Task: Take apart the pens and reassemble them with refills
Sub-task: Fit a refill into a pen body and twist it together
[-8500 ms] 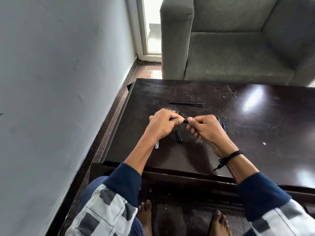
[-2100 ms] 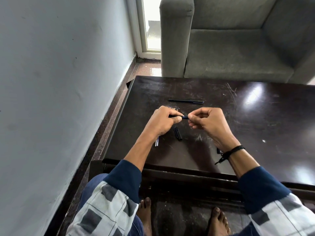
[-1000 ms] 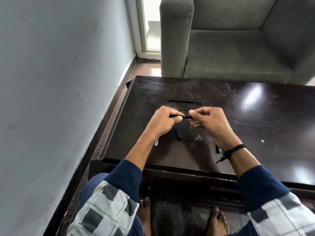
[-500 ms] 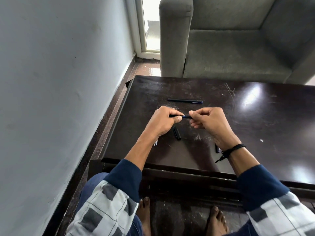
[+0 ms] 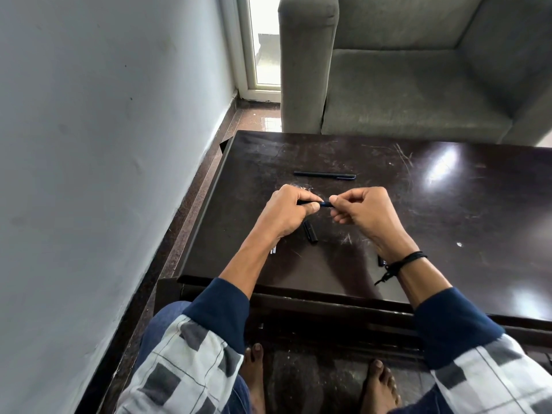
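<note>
Now the left grip (image 5: 286, 213) is curling its fingers round the dark pen barrel (image 5: 325, 204), while the right grip (image 5: 364, 213) is pinching its short end between thumb and forefinger, both holding it just above the counter (image 5: 448, 222). Only a sliver is showing between them, so whether the parts are coming apart or going together I cannot tell. The risk is sitting in that small pinch: an off-axis pull could be sending the tiny end piece slipping free, rolling over the glossy, scratched top and off the near edge. A loose cap (image 5: 310, 232) is lying below the hands, pale refills (image 5: 273, 250) are peeking out by the left wrist, and a whole pen (image 5: 324, 175) is lying further back. Beyond, a grey sofa (image 5: 418, 85) is facing the counter, a pale wall (image 5: 104, 144) is running along the left and a glazed door (image 5: 264, 55) is letting in daylight
</note>
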### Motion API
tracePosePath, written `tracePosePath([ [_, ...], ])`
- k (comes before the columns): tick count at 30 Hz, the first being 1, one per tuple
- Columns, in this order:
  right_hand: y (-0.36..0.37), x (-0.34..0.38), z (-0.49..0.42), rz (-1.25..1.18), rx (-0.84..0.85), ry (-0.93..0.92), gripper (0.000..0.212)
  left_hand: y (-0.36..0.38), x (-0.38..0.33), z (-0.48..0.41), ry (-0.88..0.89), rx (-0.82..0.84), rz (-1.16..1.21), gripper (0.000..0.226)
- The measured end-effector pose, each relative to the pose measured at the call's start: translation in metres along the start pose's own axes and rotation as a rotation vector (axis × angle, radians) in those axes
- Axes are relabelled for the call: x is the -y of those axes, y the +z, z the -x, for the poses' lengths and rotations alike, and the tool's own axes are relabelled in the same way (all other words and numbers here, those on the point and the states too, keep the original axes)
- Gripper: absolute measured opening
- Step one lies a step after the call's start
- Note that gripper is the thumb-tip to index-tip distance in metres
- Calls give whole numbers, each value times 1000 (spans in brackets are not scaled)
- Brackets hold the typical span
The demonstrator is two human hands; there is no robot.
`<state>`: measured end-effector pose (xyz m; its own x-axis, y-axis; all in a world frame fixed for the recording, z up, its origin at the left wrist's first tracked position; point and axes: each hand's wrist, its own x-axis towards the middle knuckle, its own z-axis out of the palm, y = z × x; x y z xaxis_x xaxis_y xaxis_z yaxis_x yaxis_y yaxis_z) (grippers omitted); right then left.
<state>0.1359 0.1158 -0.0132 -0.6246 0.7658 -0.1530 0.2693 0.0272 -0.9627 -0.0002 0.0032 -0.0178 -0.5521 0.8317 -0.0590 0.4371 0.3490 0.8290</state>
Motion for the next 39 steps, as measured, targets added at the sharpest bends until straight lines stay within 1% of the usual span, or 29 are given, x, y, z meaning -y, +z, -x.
tracePosePath([
  [4, 0, 4, 2, -3, 24, -29, 10, -1, -1, 0, 1, 2, 9, 20],
  [6, -1, 6, 3, -31, 27, -31, 14, -2, -1, 0, 1, -1, 9, 20],
  [8, -3, 6, 3, -53, 4, -12, 23, -3, -2, 1, -1, 1, 7, 20],
  [10, -4, 6, 2, -38, -5, 4, 27, -3, -2, 0, -5, 1, 13, 20],
  [17, -2, 3, 2, 1, 53, -40, 5, -2, 0, 0, 0, 5, 8, 19],
  [20, -2, 4, 3, 3, 60, -42, 15, -2, -1, 0, 11, 2, 4, 20],
  [23, -2, 2, 2, 3, 29, -16, 21, -3, -2, 0, 7, 3, 2, 20],
  [25, -1, 1, 1, 18, 27, -13, 19, -2, -1, 0, 5, 4, 4, 20],
  [31, -3, -3, -1, 97, 53, -69, 6, -1, 1, -1, -6, 7, 5, 18],
  [37, -1, -1, 0, 57, 21, -59, 22, -3, 0, -1, -2, -1, 4, 20],
  [39, 0, -1, 2, 69, 28, -69, 19, -3, 0, -1, 0, 0, 4, 20],
])
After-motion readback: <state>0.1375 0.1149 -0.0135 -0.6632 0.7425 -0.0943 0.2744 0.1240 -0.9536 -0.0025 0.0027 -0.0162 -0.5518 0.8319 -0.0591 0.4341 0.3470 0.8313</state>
